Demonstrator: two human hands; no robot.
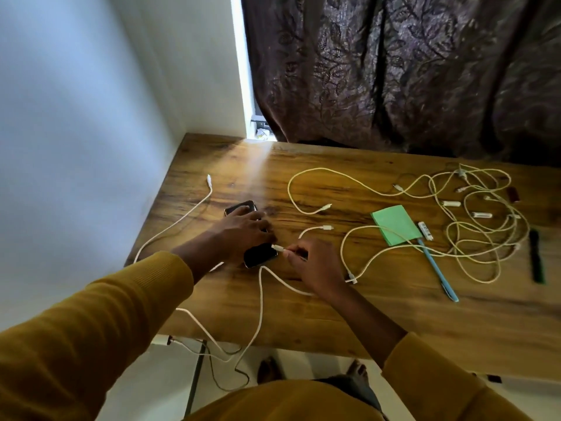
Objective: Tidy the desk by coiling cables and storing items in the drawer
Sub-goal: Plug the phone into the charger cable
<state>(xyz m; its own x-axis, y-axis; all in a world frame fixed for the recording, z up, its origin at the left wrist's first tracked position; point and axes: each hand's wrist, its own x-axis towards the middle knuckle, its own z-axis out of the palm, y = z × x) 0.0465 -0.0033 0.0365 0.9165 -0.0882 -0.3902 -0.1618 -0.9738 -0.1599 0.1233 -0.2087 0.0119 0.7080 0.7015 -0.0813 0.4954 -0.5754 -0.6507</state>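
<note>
Right fingers point(299, 249) pinch a thin white cable plug point(277, 248); left fingers point(253, 221) lie flat on a glossy black phone point(259, 256).

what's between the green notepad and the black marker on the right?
Head view: the tangle of white cables fills most of the stretch between the green notepad and the black marker, with small white adapters among them.

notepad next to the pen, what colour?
Light green. The notepad lies on the wooden desk, just left of the blue pen; head view.
</note>
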